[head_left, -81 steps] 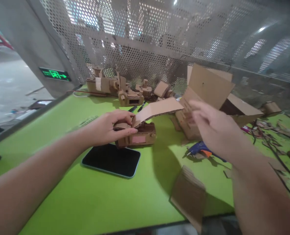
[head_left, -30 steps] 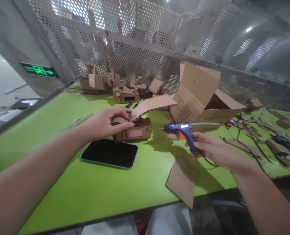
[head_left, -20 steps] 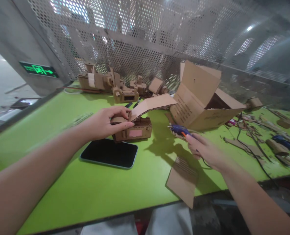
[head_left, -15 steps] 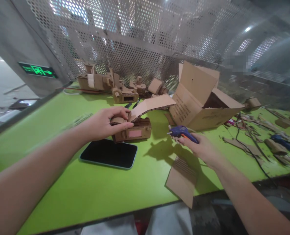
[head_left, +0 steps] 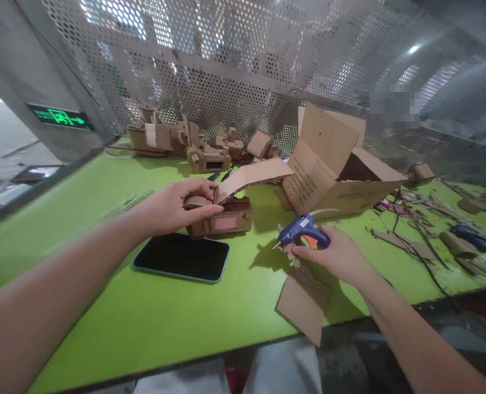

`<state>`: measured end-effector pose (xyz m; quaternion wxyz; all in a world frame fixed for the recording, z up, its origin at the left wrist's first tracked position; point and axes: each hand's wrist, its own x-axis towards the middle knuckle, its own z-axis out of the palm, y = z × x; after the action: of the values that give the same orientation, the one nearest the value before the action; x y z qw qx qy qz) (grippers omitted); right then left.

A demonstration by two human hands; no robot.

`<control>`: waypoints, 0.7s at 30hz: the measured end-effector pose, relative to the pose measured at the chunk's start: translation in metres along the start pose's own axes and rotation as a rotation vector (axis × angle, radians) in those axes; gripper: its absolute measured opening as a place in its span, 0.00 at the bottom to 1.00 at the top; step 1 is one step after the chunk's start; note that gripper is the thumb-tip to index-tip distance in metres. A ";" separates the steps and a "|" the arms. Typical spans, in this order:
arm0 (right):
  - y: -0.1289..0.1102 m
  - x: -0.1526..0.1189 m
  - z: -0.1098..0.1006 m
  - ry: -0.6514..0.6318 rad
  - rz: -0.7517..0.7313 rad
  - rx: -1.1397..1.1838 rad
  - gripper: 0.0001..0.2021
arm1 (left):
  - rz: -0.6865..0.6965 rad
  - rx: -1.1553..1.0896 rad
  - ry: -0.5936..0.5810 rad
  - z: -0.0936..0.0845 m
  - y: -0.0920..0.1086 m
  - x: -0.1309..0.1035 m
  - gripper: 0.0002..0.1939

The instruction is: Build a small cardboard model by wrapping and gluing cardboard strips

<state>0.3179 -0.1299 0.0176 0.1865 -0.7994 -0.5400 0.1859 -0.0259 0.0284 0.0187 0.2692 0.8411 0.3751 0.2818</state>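
My left hand is closed around the left end of a small box-shaped cardboard model with a pink patch on its front. Thumb and fingers also press at the base of a bent cardboard strip, which rises to the right over the model. My right hand is closed at the handle of a blue hot glue gun with an orange trigger. Its nozzle points down and left, low over small cardboard scraps. A black-screened phone lies just below the model, and a flat cardboard piece below the glue gun.
On the green table, an open cardboard box stands behind my right hand. Several cardboard models line the back by the perforated metal screen. Scraps, a black cable and a blue tool lie right.
My right hand has brought the glue gun lower and tilted its nozzle downward, showing more of its top and the pale glue stick behind. My left hand and the model stay essentially in place.
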 end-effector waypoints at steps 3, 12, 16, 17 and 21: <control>0.005 0.004 0.004 0.019 0.005 -0.110 0.29 | -0.006 0.001 0.002 0.001 0.001 0.000 0.20; 0.006 0.002 0.007 0.020 -0.058 -0.245 0.28 | 0.020 0.029 -0.003 0.000 0.005 -0.001 0.18; 0.003 0.001 0.009 0.031 -0.119 -0.288 0.21 | 0.052 0.063 -0.005 0.000 0.000 0.000 0.19; 0.002 0.001 0.009 0.031 -0.127 -0.306 0.20 | 0.085 0.086 -0.005 -0.001 -0.003 0.001 0.19; 0.002 0.003 0.012 0.017 -0.140 -0.332 0.20 | 0.287 0.218 0.020 -0.004 -0.008 0.005 0.19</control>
<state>0.3141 -0.1268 0.0061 0.0688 -0.7813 -0.6159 0.0740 -0.0294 0.0371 0.0175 0.1298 0.9073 0.2821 0.2835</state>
